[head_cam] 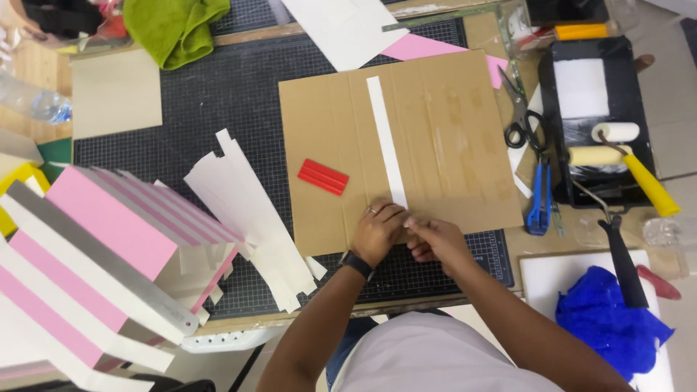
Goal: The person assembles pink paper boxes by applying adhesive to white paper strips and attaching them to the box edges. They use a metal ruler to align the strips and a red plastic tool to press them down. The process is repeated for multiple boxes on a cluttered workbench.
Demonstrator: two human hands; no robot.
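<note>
Resting on the near edge of a brown cardboard sheet (pixel 406 138), the left hand (pixel 377 231) and right hand (pixel 434 239) meet at the near end of a white strip (pixel 386 141). The strip lies flat on the cardboard, running from the far edge toward the near edge, slightly slanted to the right. Left fingers are curled down, pressing on the cardboard just beside the strip's end; a ring shows on one finger and a dark watch on the wrist. Right fingers are bunched together and appear to pinch the strip's near end, though the exact grip cannot be told. A red scraper (pixel 323 177) lies on the cardboard, left of the strip and apart from it. Scissors (pixel 524 120) and a blue knife (pixel 539 199) lie right of the cardboard, with a black roller tray (pixel 573 174) farther right. Loose white strips (pixel 247 210) lie left on the cutting mat (pixel 218 94).
</note>
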